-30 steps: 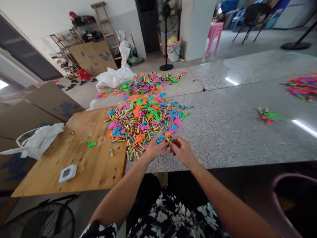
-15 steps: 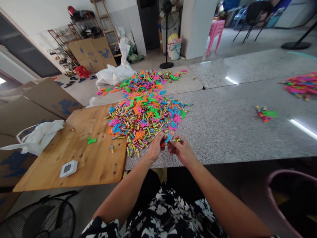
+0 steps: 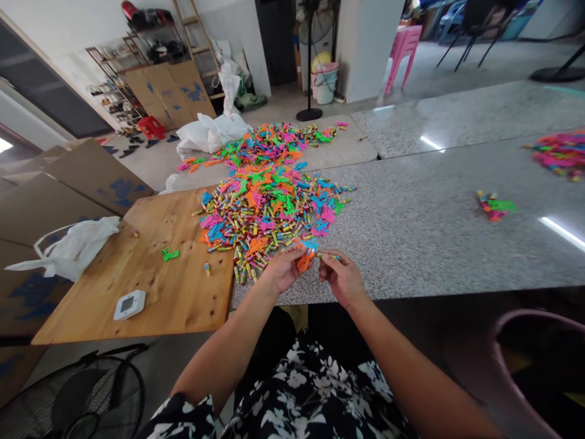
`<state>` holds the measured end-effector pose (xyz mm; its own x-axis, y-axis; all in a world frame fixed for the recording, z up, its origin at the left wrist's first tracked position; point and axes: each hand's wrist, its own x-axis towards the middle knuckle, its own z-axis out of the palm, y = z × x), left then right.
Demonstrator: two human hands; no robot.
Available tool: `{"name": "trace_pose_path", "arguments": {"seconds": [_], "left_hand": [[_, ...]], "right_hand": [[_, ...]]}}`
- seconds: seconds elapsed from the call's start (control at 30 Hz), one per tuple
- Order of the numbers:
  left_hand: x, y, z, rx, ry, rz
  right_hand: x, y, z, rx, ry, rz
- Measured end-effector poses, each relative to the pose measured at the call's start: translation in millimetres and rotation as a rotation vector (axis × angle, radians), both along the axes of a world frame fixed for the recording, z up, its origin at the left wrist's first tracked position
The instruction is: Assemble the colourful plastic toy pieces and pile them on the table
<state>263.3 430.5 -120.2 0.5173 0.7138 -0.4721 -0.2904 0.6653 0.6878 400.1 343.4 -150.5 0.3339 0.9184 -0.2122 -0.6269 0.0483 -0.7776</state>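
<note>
Left hand (image 3: 282,268) gripped blue-and-orange pieces (image 3: 305,261), right hand (image 3: 346,279) pinched a tube (image 3: 335,256) (attachment unclear); a large mixed heap (image 3: 269,210) lay unhandled.

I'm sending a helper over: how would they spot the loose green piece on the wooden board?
Find the wooden board left of the big colourful heap. On it, farther back than the white device and left of a small tube, lies the green piece. Unlike both, it is all bright green.

Speckled tabletop (image 3: 420,238) with colourful heap (image 3: 274,207); wooden tabletop (image 3: 183,305) with white device (image 3: 130,304)
</note>
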Motion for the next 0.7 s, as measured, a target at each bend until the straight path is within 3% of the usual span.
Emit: {"name": "trace_pose_path", "arguments": {"seconds": [0.17,0.7], "left_hand": [[9,-7,-0.7,0.088,0.009,0.088],[19,-16,6.8,0.386,0.242,0.099]], "right_hand": [[-4,-1,-4,-0.017,0.044,-0.050],[8,-4,-6,-0.009,-0.131,-0.035]]}}
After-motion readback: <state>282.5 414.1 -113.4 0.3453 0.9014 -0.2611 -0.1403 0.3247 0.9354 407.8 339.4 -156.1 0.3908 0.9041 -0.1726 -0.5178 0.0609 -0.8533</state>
